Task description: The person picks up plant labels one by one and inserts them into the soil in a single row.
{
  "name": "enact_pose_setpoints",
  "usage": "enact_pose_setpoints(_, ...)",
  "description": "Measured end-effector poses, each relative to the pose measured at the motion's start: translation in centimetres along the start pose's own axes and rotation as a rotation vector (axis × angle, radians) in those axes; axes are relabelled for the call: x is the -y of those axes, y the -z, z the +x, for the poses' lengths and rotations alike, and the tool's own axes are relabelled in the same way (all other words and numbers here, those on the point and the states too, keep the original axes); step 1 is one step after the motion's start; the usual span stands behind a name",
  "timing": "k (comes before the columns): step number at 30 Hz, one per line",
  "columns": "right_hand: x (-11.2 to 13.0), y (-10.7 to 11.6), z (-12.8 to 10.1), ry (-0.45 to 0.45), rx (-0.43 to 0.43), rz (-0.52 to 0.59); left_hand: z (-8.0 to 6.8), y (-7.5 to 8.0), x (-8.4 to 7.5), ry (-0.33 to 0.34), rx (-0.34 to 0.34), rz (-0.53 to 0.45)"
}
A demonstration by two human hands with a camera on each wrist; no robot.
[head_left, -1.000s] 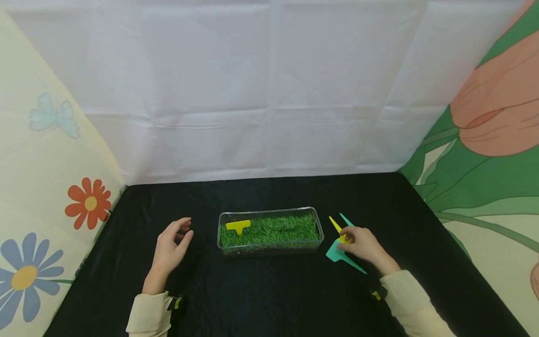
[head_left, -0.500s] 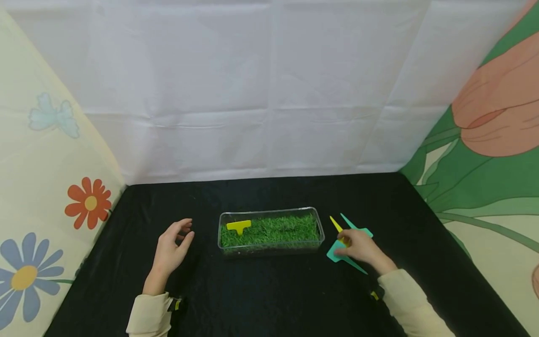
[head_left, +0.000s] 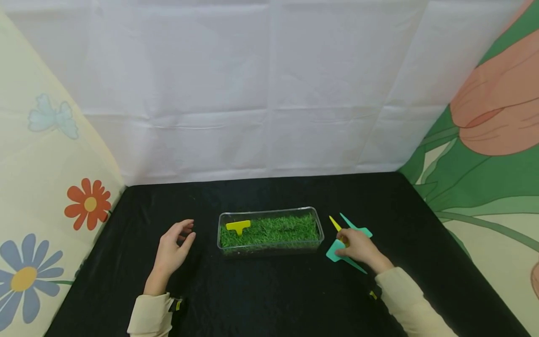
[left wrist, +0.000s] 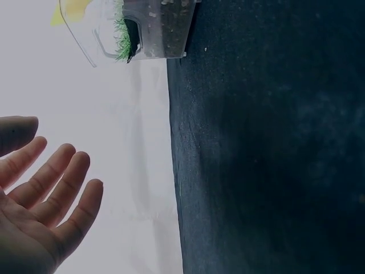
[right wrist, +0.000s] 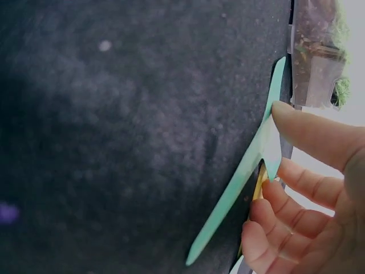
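A clear plastic box (head_left: 270, 246) of green grass (head_left: 278, 228) sits mid-table, with a yellow T-shaped label (head_left: 238, 226) stuck upright at its left end. Right of the box lie two teal labels (head_left: 333, 254) and one yellow label (head_left: 335, 224), overlapping. My right hand (head_left: 343, 247) rests on them. In the right wrist view its thumb (right wrist: 308, 131) and curled fingers (right wrist: 296, 182) pinch the head of a teal label (right wrist: 245, 171), with the yellow one (right wrist: 259, 184) just behind. My left hand (head_left: 178, 238) rests left of the box, fingers relaxed and holding nothing.
A black cloth (head_left: 269, 299) covers the table. A white sheet (head_left: 269, 93) hangs behind it and flowered fabric (head_left: 42, 187) stands at both sides. The left wrist view shows the box's end (left wrist: 154, 28) above my open hand (left wrist: 45, 188).
My right hand has shifted slightly on the labels, uncovering the head of the far teal label. The left hand has barely moved.
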State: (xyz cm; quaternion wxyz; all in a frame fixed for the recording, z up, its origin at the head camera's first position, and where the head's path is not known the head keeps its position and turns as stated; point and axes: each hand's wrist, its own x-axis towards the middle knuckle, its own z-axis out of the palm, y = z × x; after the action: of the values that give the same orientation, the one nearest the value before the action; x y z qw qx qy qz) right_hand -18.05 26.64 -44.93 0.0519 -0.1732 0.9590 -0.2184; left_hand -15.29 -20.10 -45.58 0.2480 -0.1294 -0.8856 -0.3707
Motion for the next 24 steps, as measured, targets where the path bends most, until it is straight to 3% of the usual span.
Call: enact_pose_setpoints(24,0.05,-0.23,-0.55,-0.048,-0.038,0.008,0.11,0.36,-0.23,-0.026,-0.001,0.011)
